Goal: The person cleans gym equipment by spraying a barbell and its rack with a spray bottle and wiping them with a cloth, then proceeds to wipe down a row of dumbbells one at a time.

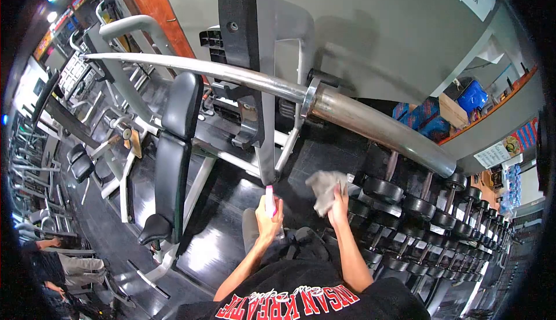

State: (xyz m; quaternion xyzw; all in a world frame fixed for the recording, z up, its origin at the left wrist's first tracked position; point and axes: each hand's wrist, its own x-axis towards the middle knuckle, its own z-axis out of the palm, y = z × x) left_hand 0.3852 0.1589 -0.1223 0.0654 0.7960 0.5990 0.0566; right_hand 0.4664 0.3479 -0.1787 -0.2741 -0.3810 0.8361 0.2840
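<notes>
My left hand (267,220) is closed around a spray bottle with a pink and white trigger head (270,199), held upright below the rack post. In my right hand (338,207) is a crumpled grey cloth (324,189), gripped at its right side and hanging loose to the left. Above both hands a steel barbell (376,126) lies across the rack, its thick sleeve end pointing right. Neither hand touches the bar. The bottle's lower body is mostly hidden by my left hand.
A black padded bench (172,175) stands left of the rack post (266,117). Rows of dumbbells (417,206) fill a rack at the right. Boxes (428,120) sit on a shelf behind the bar's end. Another person (75,268) is at the lower left.
</notes>
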